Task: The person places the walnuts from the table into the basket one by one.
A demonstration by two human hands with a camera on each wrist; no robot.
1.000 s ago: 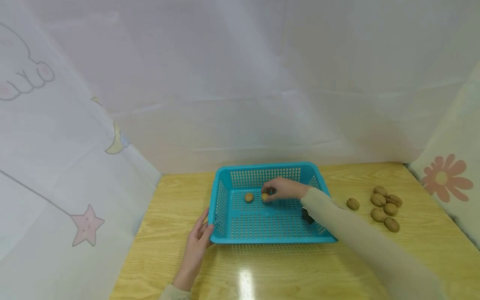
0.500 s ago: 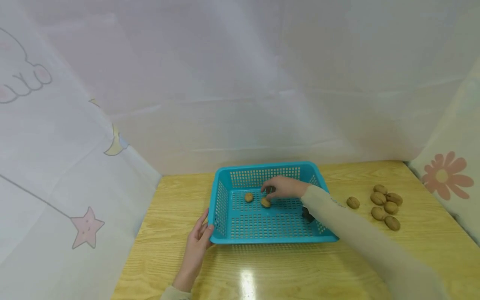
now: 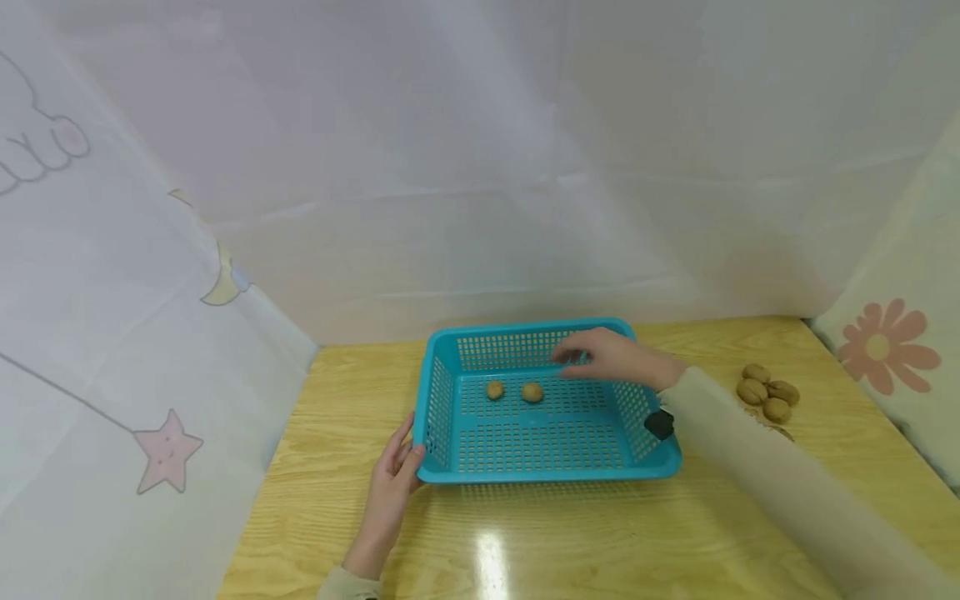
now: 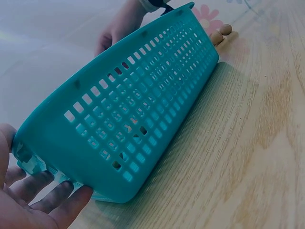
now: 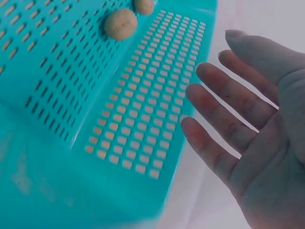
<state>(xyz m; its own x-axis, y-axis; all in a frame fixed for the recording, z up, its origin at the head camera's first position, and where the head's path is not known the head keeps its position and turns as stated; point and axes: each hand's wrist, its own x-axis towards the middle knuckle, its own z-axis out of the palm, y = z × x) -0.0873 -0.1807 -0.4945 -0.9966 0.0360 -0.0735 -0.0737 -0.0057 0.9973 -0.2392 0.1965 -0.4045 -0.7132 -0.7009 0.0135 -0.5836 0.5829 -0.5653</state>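
Note:
My left hand (image 3: 392, 472) holds the near left corner of a turquoise plastic basket (image 3: 555, 477), thumb at the rim and fingers against the outer end wall, as the left wrist view shows close up. Inside the basket two walnuts lie apart on the slotted floor: one walnut (image 3: 495, 389) farther left, another walnut (image 3: 532, 392) near the middle. Above the basket's back right part hovers my right hand (image 3: 600, 354). In the right wrist view its fingers (image 5: 233, 90) are spread and loosely bent, with nothing in them.
Several walnuts (image 3: 765, 393) lie in a cluster on the wooden table (image 3: 360, 383) to the right, some partly hidden by the right sleeve (image 3: 780, 475). A pale cloth wall (image 3: 525, 167) stands close behind the basket, with printed cloth at both sides.
My right hand has let go of the walnut in the middle of the basket and moved up and to the right. That walnut has rolled slightly backward. The left hand stays at the basket.

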